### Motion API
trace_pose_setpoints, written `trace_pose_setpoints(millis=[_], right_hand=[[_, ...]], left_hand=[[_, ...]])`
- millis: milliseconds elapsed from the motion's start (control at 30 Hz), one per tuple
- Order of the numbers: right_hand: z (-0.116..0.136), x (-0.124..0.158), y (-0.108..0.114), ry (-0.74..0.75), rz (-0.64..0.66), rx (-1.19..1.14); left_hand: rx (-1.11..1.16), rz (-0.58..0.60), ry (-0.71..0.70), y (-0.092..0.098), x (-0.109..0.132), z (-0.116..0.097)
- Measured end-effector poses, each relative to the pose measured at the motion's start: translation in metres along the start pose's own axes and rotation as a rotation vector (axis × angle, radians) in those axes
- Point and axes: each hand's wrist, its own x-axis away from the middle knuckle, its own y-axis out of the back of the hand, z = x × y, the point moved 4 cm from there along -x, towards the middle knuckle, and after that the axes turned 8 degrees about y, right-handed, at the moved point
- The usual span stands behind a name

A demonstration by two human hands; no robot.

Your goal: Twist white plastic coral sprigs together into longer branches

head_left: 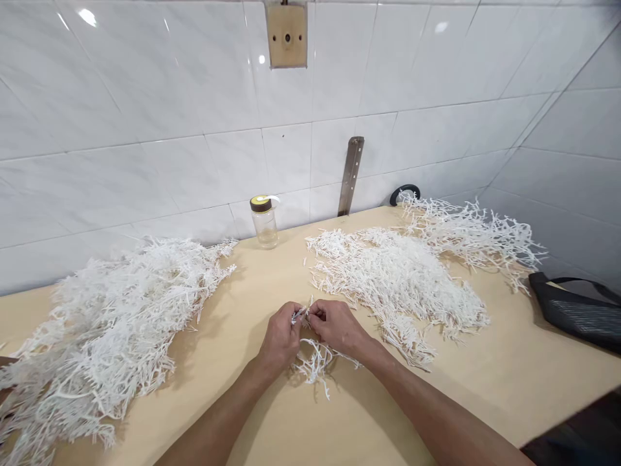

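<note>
My left hand [284,333] is closed, pinching a small white branched plastic piece [301,313] at the middle of the table. Close against it, my right hand [339,328] is closed too, its thumb and finger pressed together on the other end of that piece. Just below both hands lies a small tangle of white branched strands [317,362] on the tabletop. To the right is a wide heap of short white sticks [400,275]. A large tangled pile of white branched strands [121,323] spreads over the left side.
A clear bottle with a yellow and black lid [264,223] stands at the back. A metal strip [350,176] leans on the tiled wall, near a black ring [405,193]. More branched strands [475,236] lie back right, beside a black bag [575,310].
</note>
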Motion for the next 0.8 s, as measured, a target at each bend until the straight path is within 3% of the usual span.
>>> trace_pose_setpoints(millis=[233,500,800], right_hand=[[-0.013,-0.002,0.000,-0.080,0.130,-0.235],[-0.005,-0.002,0.001,-0.035,0.074,-0.195],[0.012,0.001,-0.005,0.177,-0.033,0.346]], left_hand=[[0.101,0.042,0.007,-0.002,0.001,0.002],[0.031,0.027,-0.006,0.000,-0.001,0.000],[0.045,0.078,0.075,0.001,-0.002,0.001]])
